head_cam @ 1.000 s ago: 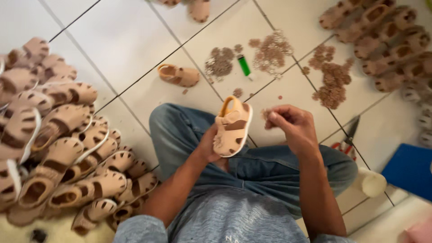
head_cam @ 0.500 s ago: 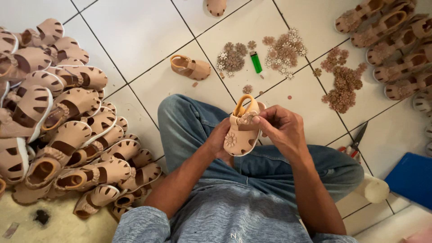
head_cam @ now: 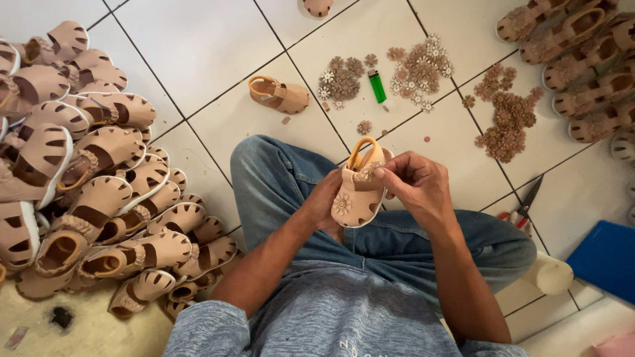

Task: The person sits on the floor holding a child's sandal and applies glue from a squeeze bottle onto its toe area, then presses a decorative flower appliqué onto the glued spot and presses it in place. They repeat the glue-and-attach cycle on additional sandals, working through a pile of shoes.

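Far left of your left hand (head_cam: 325, 206): the big sandal pile (head_cam: 86, 165), unchanged apart from the view shifting as your head dropped closer. Up-left of that hand, a lone sandal (head_cam: 278, 94) lies on the tile, well apart. Left hand is clamped on the sandal in work (head_cam: 359, 188), cupping it from behind and below, over your lap. What changed: a second ago the sandal was tilted sole-up and your right hand (head_cam: 413, 188) was off to its right with something small pinched; half a second ago the two hands closed up; now the upper faces you, one flower sits low on the toe, and your right fingertips (head_cam: 382, 173) are pinched together on a second flower (head_cam: 368, 172) pressed at the strap. Read: placement phase, flower is at the sandal, not yet confirmed seated. Whether it's bonded, can't tell. Above the right hand: flower heaps (head_cam: 342, 78), a green lighter (head_cam: 377, 86) between them, more flowers (head_cam: 506, 119) up-right. Right of the right hand: scissors (head_cam: 522, 208) on the tile, near; below them a white cylinder (head_cam: 550, 273) against your knee, then a blue board (head_cam: 605, 258). Far upper right: row of sandals (head_cam: 582, 59) already with flowers, well apart.
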